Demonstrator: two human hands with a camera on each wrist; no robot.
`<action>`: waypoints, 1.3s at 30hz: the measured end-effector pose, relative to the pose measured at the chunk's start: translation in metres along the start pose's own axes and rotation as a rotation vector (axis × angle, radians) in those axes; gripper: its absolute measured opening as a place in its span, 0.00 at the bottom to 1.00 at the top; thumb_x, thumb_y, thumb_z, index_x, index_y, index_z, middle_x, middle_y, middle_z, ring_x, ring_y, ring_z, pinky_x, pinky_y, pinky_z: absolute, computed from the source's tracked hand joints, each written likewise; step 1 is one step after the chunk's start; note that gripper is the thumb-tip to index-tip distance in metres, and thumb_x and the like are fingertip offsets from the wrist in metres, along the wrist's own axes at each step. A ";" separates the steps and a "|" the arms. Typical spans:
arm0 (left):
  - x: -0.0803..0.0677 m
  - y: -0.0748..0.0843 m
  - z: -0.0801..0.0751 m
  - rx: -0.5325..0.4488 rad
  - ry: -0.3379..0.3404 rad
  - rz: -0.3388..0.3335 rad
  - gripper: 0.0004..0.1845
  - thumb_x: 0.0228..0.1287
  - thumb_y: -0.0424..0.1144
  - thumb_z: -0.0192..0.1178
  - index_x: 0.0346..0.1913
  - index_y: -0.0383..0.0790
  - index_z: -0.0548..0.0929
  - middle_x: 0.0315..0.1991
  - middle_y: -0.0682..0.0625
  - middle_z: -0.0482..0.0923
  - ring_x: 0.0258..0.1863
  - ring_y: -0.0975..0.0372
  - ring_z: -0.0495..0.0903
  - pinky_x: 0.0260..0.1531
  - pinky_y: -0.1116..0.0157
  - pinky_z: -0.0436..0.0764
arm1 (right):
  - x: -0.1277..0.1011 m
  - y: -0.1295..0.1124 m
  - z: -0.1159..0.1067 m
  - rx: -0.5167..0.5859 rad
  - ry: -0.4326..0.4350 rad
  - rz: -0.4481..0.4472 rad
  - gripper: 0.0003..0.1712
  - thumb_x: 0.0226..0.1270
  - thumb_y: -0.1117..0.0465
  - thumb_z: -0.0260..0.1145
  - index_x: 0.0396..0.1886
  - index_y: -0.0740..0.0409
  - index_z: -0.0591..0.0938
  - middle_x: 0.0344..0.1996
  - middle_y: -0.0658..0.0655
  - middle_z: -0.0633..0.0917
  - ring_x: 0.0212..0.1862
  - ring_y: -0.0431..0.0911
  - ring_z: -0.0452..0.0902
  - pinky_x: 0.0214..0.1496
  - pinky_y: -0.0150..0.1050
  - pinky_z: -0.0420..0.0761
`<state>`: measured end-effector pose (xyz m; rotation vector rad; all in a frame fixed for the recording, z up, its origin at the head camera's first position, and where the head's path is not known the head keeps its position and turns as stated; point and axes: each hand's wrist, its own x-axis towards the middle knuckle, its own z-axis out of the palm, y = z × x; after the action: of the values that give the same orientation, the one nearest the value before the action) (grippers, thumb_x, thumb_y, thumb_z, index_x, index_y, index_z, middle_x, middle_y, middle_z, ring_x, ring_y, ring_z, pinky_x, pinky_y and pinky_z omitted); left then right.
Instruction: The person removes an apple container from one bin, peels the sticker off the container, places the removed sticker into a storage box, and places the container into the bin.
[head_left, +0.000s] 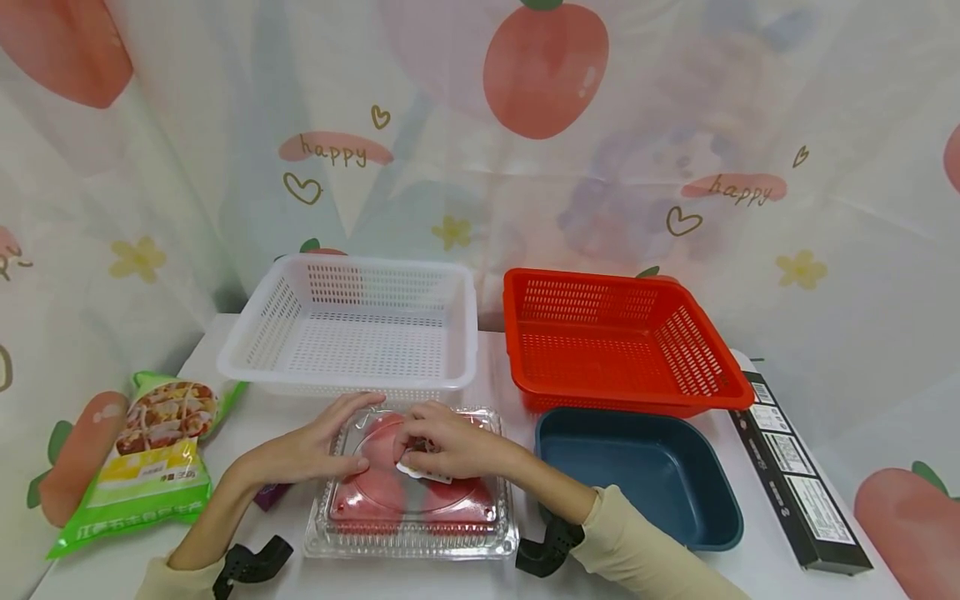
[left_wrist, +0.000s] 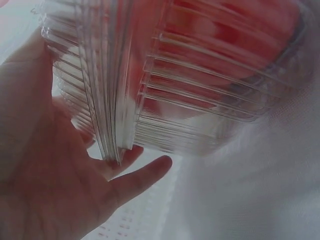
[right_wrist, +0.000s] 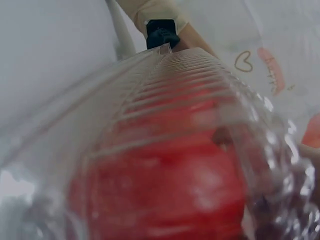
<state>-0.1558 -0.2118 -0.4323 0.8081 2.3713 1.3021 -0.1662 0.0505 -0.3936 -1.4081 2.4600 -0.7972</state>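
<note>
The likeliest trouble, as I judge it, is the thin clear clamshell box [head_left: 411, 492] buckling or skating on the smooth white table [head_left: 750, 567]: both hands bear on its lid from above and nothing braces its base, so a hard push or a tug at the label could slide it left into the green snack bag [head_left: 146, 458] or right against the dark blue tray [head_left: 641, 479], and the soft red fruit [head_left: 375, 492] inside could be bruised if the lid caves in. Going from left to right, the left hand [head_left: 315, 446] lies over the lid's left rear part with fingers nearly straight and spread, pressing rather than clasping; the left wrist view shows the ribbed plastic edge [left_wrist: 115, 125] resting against those loose fingers [left_wrist: 142, 175]. The right hand [head_left: 450, 446] sits on the middle of the lid, its fingertips bent and seemingly pinching the white label [head_left: 427, 473], though I cannot tell how firm that hold is. The box stands at the near middle of the table, just in front of the white basket [head_left: 352, 329], with the red basket [head_left: 615, 342] behind the tray. It is transparent, ridged along its sides, closed, and holds round red fruit that looks smooth and glossy through the plastic.
</note>
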 end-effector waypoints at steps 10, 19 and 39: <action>0.001 0.001 -0.001 0.001 0.023 0.024 0.42 0.59 0.48 0.65 0.74 0.51 0.58 0.72 0.50 0.54 0.72 0.46 0.55 0.60 0.33 0.64 | -0.001 0.001 0.000 0.050 0.002 0.017 0.02 0.67 0.59 0.63 0.36 0.49 0.82 0.38 0.48 0.77 0.43 0.38 0.66 0.47 0.28 0.67; 0.001 0.000 0.001 0.031 0.038 0.062 0.43 0.58 0.48 0.67 0.74 0.51 0.58 0.72 0.50 0.54 0.72 0.47 0.55 0.61 0.36 0.65 | -0.002 0.003 -0.003 0.132 -0.029 0.024 0.02 0.69 0.58 0.62 0.37 0.50 0.80 0.42 0.49 0.78 0.47 0.40 0.66 0.51 0.30 0.69; 0.002 -0.003 0.002 -0.003 0.037 0.113 0.41 0.59 0.44 0.66 0.74 0.51 0.59 0.70 0.52 0.55 0.70 0.48 0.57 0.61 0.36 0.65 | 0.000 0.009 -0.007 0.235 -0.090 -0.022 0.03 0.71 0.59 0.59 0.39 0.51 0.78 0.37 0.49 0.78 0.43 0.37 0.67 0.47 0.30 0.70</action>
<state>-0.1574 -0.2108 -0.4360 0.9376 2.3817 1.3753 -0.1759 0.0563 -0.3929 -1.3559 2.2053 -0.9694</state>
